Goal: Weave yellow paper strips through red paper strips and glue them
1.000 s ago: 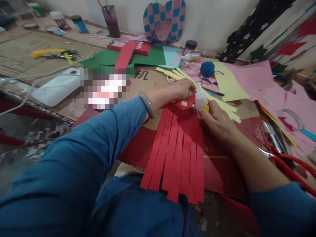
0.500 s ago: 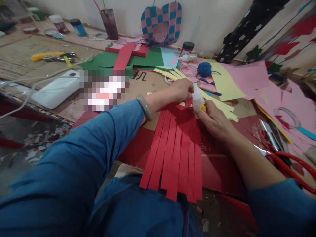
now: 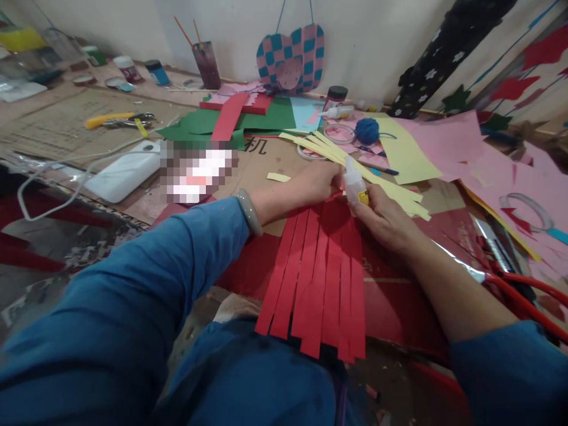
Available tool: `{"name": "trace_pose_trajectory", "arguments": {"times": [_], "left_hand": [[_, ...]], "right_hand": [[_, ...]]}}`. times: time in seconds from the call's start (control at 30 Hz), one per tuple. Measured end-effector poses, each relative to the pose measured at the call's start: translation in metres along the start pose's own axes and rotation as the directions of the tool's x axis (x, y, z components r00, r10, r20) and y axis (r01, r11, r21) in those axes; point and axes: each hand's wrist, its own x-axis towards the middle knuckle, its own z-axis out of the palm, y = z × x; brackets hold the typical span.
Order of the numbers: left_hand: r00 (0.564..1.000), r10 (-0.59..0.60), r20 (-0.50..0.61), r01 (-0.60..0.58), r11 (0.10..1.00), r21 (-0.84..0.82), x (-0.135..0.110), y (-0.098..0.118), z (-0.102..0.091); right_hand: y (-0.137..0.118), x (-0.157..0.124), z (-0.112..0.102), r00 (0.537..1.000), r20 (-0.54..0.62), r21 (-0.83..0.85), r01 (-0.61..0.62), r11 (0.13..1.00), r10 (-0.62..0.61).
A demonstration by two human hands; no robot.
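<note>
Upright in my right hand [image 3: 386, 216] is a small clear glue bottle [image 3: 355, 186] with a yellow label, its nozzle pointing up. My left hand [image 3: 317, 180], with a grey bangle on the wrist, is closed at the top end of the red paper strips [image 3: 317, 278], its fingertips close beside the bottle. Those fingertips are partly hidden, but they appear to pinch the red paper's upper edge. The strips hang side by side over the table's front edge toward my lap. Behind both hands lie pale yellow paper strips [image 3: 319, 145], fanned out.
Red-handled scissors [image 3: 510, 287] and a box cutter [image 3: 490, 242] lie at right. Blue yarn [image 3: 367, 131], tape rolls [image 3: 339, 134] and pink paper [image 3: 452, 142] sit behind. At left are a white power bank [image 3: 126, 171] with a cable and yellow-handled pliers [image 3: 110, 120].
The camera view has tilted up and turned slightly left. My left hand has drawn down slightly at the red paper's top; the glue bottle stays in my right hand.
</note>
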Motion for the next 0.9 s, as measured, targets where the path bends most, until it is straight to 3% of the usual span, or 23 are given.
{"name": "trace_pose_trajectory", "arguments": {"times": [0.23,0.37,0.73,0.9], "left_hand": [[0.996,0.089,-0.011,-0.088,0.996,0.025,-0.024,0.012,-0.01],[0.997,0.08,0.022,-0.082,0.991,0.105,-0.031,0.015,-0.013],[0.984,0.064,0.163,-0.121,0.922,0.368,-0.032,0.01,-0.009],[0.984,0.063,0.167,-0.127,0.906,0.403,-0.032,0.009,-0.009]], "right_hand": [[-0.005,0.002,-0.003,1.0,0.017,0.038,0.014,0.999,-0.015],[-0.007,0.002,-0.003,1.0,0.013,0.043,0.003,0.999,-0.004],[-0.002,0.001,-0.002,1.0,0.012,0.041,0.001,0.999,-0.001],[0.0,0.001,-0.001,1.0,0.01,0.038,0.007,0.999,-0.008]]}}
